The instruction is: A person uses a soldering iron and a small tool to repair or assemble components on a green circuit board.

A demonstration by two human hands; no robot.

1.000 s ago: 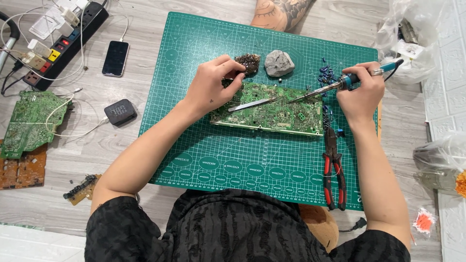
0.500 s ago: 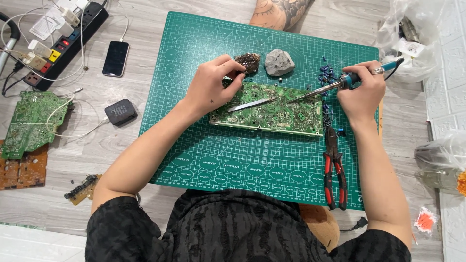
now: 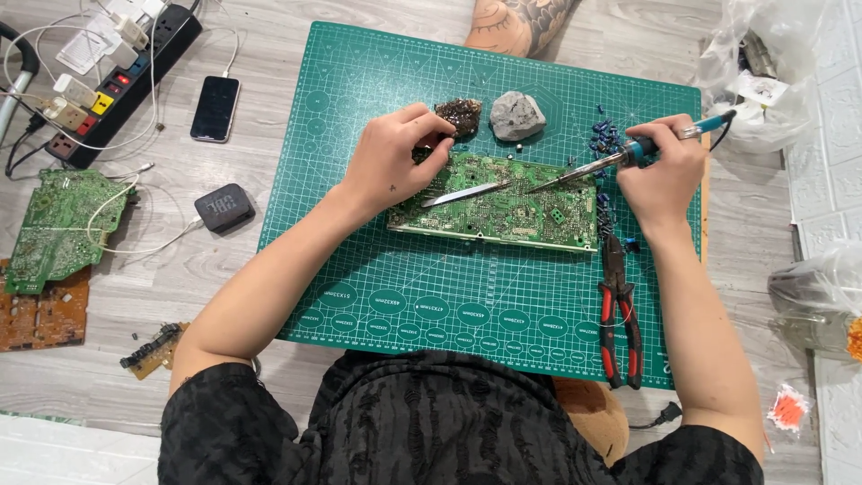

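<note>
A green cutting mat fills the middle of the frame, lying on a grey wood floor. On the mat, just above centre, a green circuit board lies flat. It looks light, thin and stiff, with sharp solder points and fragile parts, so it is best held by its bare edges, not by the face.

The left hand rests at the board's upper left edge, fingers closed on a pair of metal tweezers whose tips point right over the board. The right hand, at the board's right end, has its fingers wrapped round the blue handle of a soldering iron; the tip reaches the board's middle, close to the tweezer tips. The iron is hot at the tip and should be held by the handle only.

Red-handled pliers lie on the mat at lower right. Above the board sit a grey lump and a dark brown lump. Small blue parts are scattered upper right.

Off the mat, left of frame: another green board, a power strip, a phone.
</note>
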